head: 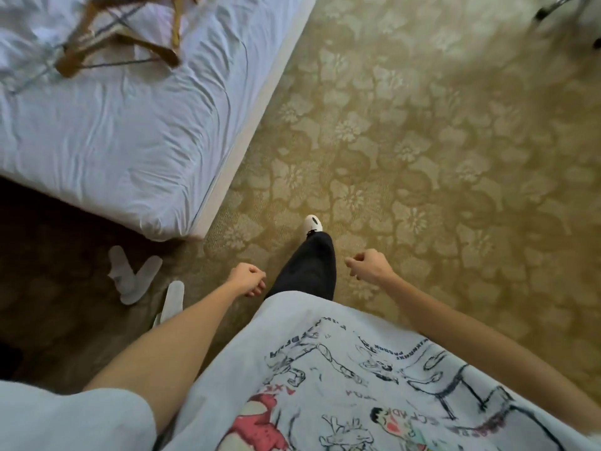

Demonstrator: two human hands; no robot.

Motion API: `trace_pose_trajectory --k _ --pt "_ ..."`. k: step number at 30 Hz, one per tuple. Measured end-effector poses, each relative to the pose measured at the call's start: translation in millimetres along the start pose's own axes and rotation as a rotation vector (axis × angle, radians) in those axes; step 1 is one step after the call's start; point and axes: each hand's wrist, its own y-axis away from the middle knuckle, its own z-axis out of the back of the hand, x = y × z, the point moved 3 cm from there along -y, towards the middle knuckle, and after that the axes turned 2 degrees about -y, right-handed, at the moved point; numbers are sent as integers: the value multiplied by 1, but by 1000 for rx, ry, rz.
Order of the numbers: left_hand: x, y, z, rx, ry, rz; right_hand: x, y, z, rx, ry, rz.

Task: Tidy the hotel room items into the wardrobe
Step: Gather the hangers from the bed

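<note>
Hangers [120,43]: wooden, brown, a loose pile with thin metal parts, blurred; on the white sheet at the far end of the bed, upper left of view.
Hanger axes: mixed; one long bar running from lower left up toward the right, another nearly straight up the frame, a third slanting down to the right.
Slippers [135,278]: white, flat, on the dark floor just past the bed's near corner; two crossed in a V, long axes diverging upward.
Third slipper [171,302]: long axis steep, toe end uppermost, lower end hidden behind the left forearm.
Bed [130,141]: white wrinkled sheet, corner pointing toward the person.
Left hand [248,278]: loosely curled, holding nothing, in the air above the carpet.
Right hand [369,265]: loosely curled, holding nothing, well apart from the left.
Carpet [422,141]: yellow-green, floral pattern.
Leg and shoe [313,222]: dark trouser leg forward, white shoe tip on the carpet.
T-shirt [341,369]: pale, cartoon drawings; lettering upside down and blurred, not readable.
</note>
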Motion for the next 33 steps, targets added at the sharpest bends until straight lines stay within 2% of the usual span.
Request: trace_pose_trajectory --k 5,10,13,19,24,29,33 --pt "-70 -57 62 -4 17 99 133 -77 89 39 91 134" --pt "-201 -119 122 9 59 46 230 -145 199 -48 109 237" --pt "-293 -152 144 28 89 -5 235 -187 255 -81 125 174" --pt "-486 -240 184 89 140 -157 204 -290 362 -95 155 -66" --pt "-625 -301 234 66 122 -179 236 -376 457 -80 175 -131" --pt "-702 -345 304 -22 137 -125 344 -462 527 -20 237 -36" --pt "-708 -377 353 -134 215 -22 466 -525 550 55 306 164"
